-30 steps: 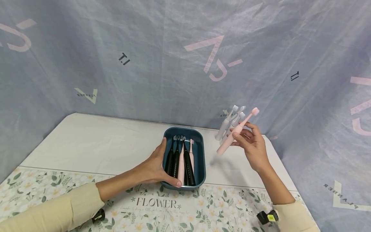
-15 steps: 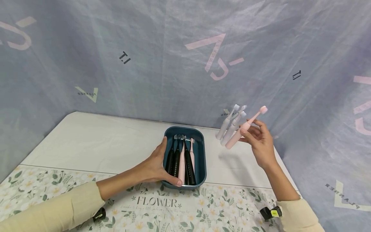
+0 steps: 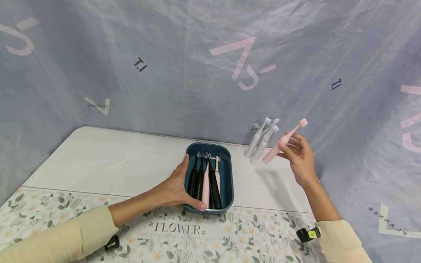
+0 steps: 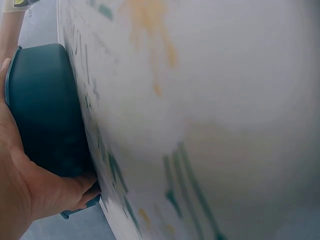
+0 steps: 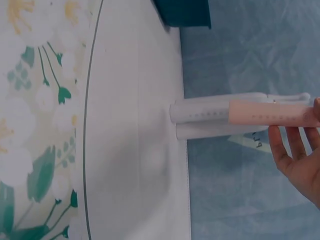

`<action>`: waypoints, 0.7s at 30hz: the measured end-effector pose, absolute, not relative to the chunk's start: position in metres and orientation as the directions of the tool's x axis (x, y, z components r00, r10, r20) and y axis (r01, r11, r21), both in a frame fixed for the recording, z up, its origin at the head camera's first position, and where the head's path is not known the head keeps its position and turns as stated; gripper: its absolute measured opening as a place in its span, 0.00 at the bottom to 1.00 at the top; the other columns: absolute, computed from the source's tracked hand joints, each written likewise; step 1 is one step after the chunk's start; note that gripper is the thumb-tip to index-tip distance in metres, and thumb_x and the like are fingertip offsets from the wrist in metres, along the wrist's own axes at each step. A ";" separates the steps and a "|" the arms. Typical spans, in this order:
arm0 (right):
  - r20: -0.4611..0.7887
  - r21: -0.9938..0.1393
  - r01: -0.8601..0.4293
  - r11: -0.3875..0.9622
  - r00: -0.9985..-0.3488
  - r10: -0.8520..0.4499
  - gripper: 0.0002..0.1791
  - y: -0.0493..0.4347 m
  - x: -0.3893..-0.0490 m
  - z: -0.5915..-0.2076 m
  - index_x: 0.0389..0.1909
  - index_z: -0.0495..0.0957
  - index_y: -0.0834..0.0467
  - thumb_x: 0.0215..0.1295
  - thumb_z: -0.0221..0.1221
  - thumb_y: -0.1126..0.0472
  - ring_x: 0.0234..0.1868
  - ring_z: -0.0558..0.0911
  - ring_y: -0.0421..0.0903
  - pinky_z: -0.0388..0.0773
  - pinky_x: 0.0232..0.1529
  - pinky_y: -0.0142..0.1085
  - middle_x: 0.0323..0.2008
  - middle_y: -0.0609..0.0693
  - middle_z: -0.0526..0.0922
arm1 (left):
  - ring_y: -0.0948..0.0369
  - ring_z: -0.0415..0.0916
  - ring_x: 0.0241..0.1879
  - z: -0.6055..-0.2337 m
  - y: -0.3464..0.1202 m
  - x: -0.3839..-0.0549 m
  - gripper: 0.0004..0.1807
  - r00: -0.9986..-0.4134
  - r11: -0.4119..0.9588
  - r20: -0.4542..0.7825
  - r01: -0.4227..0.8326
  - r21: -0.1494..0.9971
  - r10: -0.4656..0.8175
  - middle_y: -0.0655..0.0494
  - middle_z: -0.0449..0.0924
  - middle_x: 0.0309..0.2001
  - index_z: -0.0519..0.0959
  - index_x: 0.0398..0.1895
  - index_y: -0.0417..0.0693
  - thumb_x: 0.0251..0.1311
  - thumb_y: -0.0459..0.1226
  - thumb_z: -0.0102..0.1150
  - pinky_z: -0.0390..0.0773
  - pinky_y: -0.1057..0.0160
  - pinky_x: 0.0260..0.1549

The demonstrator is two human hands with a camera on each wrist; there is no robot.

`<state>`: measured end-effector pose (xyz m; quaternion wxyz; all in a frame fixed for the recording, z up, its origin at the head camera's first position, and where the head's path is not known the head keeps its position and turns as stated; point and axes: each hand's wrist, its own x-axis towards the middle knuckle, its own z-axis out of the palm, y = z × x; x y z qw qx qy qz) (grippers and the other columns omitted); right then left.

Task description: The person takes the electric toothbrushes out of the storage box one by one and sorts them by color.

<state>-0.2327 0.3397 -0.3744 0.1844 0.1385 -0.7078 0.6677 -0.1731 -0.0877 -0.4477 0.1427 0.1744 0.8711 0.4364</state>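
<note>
My right hand (image 3: 303,162) pinches a pink electric toothbrush (image 3: 274,152) by its upper handle, brush head up and tilted to the right. The toothbrush hangs above the white part of the mat. Just left of it, three white electric toothbrushes (image 3: 260,149) stand upright in a close group. In the right wrist view, the pink handle (image 5: 265,113) overlaps them. My left hand (image 3: 175,188) grips the left side of a dark teal bin (image 3: 227,175), its thumb at the front rim. Inside lie several black electric toothbrushes (image 3: 199,180) and two pink ones (image 3: 206,188).
The table mat has a white back part (image 3: 131,160) and a floral front strip (image 3: 256,233) printed "FLOWER". A grey-blue curtain (image 3: 164,73) with printed letters rises behind and to the right, close to the white toothbrushes.
My right hand has moved to the right and slightly back with the pink toothbrush, bringing it from in front of the white toothbrushes to their right side. My left hand and the bin stay put.
</note>
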 end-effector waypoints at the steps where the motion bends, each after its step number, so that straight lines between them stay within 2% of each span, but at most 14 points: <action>1: 0.445 -0.895 -0.442 0.070 -0.894 0.056 0.24 0.341 -0.234 -0.374 0.72 0.78 0.62 0.79 0.65 0.76 0.49 0.91 0.39 0.93 0.48 0.34 0.54 0.48 0.86 | 0.36 0.33 0.94 -0.448 -0.088 -0.173 1.00 -0.898 0.558 -0.097 0.178 0.810 0.428 0.41 0.25 0.94 0.20 0.94 0.62 0.34 0.72 0.91 0.60 0.23 0.82; 4: 0.438 -0.898 -0.433 0.078 -0.896 0.071 0.24 0.344 -0.237 -0.374 0.72 0.78 0.63 0.79 0.65 0.76 0.49 0.91 0.39 0.93 0.47 0.33 0.53 0.48 0.86 | 0.37 0.33 0.94 -0.448 -0.088 -0.174 1.00 -0.899 0.560 -0.099 0.176 0.810 0.426 0.42 0.25 0.94 0.20 0.94 0.62 0.34 0.72 0.91 0.60 0.24 0.83; 11: 0.415 -0.908 -0.407 0.097 -0.905 0.091 0.23 0.352 -0.242 -0.376 0.70 0.81 0.56 0.79 0.66 0.73 0.50 0.91 0.38 0.92 0.48 0.32 0.55 0.49 0.85 | 0.36 0.32 0.94 -0.447 -0.088 -0.173 1.00 -0.898 0.555 -0.107 0.167 0.815 0.427 0.41 0.24 0.94 0.20 0.94 0.60 0.35 0.71 0.92 0.59 0.23 0.83; 21: 0.361 -0.928 -0.341 0.151 -0.924 0.126 0.24 0.364 -0.252 -0.384 0.72 0.81 0.55 0.79 0.68 0.71 0.51 0.90 0.38 0.92 0.49 0.31 0.55 0.47 0.84 | 0.37 0.33 0.94 -0.447 -0.088 -0.171 0.99 -0.899 0.555 -0.104 0.168 0.815 0.426 0.43 0.25 0.95 0.21 0.94 0.61 0.35 0.71 0.92 0.60 0.23 0.83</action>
